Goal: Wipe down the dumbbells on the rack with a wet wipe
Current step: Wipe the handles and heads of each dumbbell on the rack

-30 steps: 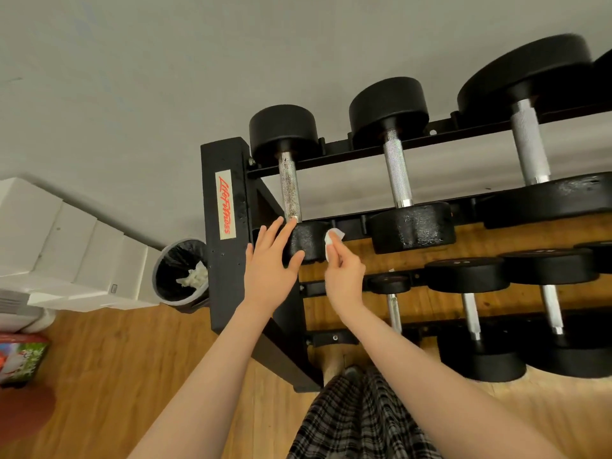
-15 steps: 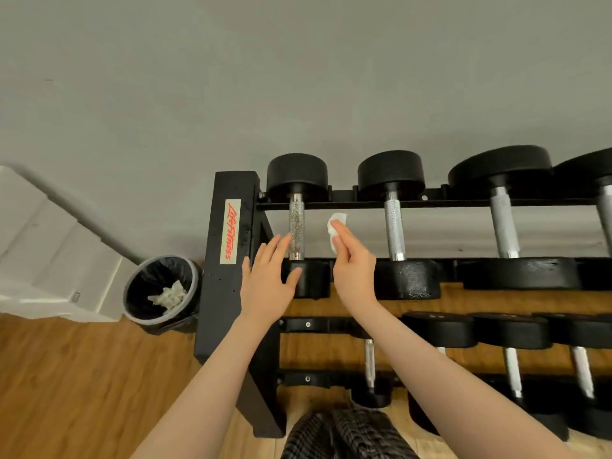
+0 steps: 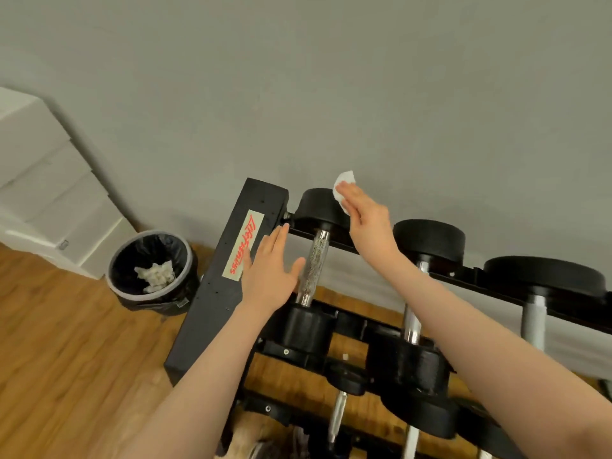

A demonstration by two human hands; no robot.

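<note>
A black rack (image 3: 215, 303) holds dumbbells with black heads and metal handles. On the far head (image 3: 314, 207) of the leftmost top-tier dumbbell, my right hand (image 3: 364, 217) presses a white wet wipe (image 3: 342, 185) with flat, straight fingers. My left hand (image 3: 271, 273) is spread open beside that dumbbell's knurled handle (image 3: 313, 270), its thumb at the handle and its fingers over the rack's end post. The near head (image 3: 306, 329) sits just below my left wrist. Two bigger dumbbells (image 3: 430, 240) (image 3: 543, 276) lie to the right.
A round bin (image 3: 145, 295) with a black liner and crumpled white wipes stands left of the rack. White drawers (image 3: 39, 180) line the grey wall at far left. Smaller dumbbells (image 3: 344, 382) lie on the lower tier above the wood floor (image 3: 66, 359).
My right hand carried the wipe from the dumbbell's near head, past the handle, up onto its far head. My left hand slid from the near head up along the handle.
</note>
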